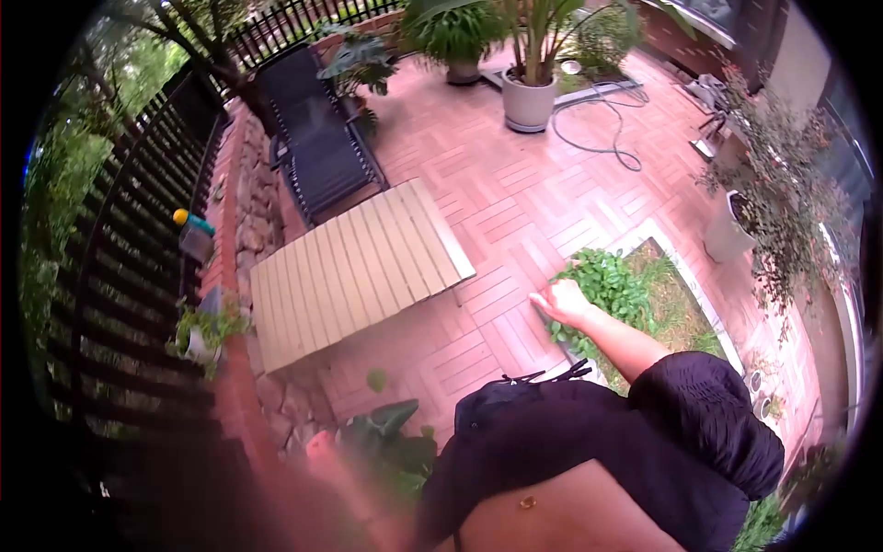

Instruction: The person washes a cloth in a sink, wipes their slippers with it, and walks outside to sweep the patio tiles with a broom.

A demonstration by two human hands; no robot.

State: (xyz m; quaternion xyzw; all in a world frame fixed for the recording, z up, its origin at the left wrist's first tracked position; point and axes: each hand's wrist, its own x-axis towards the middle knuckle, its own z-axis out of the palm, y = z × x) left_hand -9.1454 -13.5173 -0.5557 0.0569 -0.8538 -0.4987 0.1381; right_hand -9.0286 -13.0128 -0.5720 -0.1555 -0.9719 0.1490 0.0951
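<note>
Leafy plant (611, 283) lies by the right hand (565, 304), seemingly ungripped; gripping calls for reaching in; fingers' closure unclear.

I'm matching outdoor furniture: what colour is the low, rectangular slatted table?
The low, rectangular slatted table is light tan, seen in the head view.

The right hand (563, 302) is stretched forward, its fingers seeming loosely bent. Behind it, the bare right forearm (625, 345) goes back to a dark, puffed sleeve (708, 419). The left hand (326, 455), lower in view, is blurred; its finger pose cannot be told.
</note>
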